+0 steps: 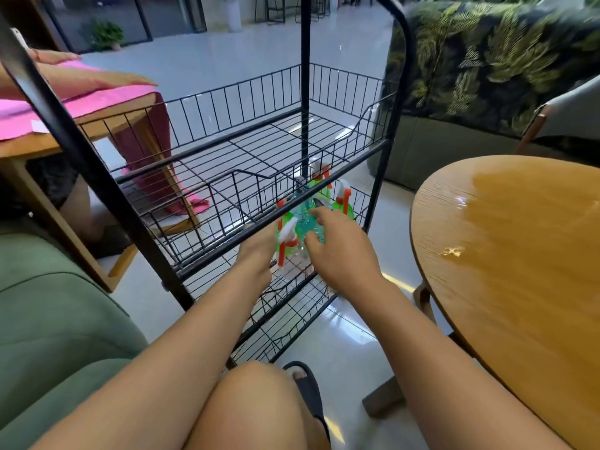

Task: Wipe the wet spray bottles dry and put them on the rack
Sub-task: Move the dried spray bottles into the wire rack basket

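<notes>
The person sits with a bare knee (253, 394) and a black sandal (308, 384) at the bottom of the view. Both bare forearms stretch forward and down into a black wire rack (306, 76). The left hand (256, 254) reaches palm-down under the front rail of the upper shelf, its fingers pointing toward a green spray bottle (285, 237) with a white and orange trigger head. The rail and the bottle hide the fingertips, so it cannot be told whether they grasp it. The right hand (344, 254), just beside the left, has its thumb and fingers curled round a teal spray bottle (303, 219), gripping its body from above. Both bottles are in the middle of the three tiers in view, toward its right front corner. Two more green bottles (342, 206) are just behind them on the same tier, seen through the wires of the upper shelf. To the right, close by, is a round wooden table (519, 287) with a glossy sheen across its top, and to the left a green cushioned seat (48, 303). Past the rack on the left, a second wooden table (48, 147) carries a pink cloth (97, 103), and another person's hand (130, 81) lies flat on the cloth. Pale shiny floor tiles (227, 60) run back to a leaf-patterned sofa (487, 60) on the right and a potted plant (107, 34) by dark glass doors.
</notes>
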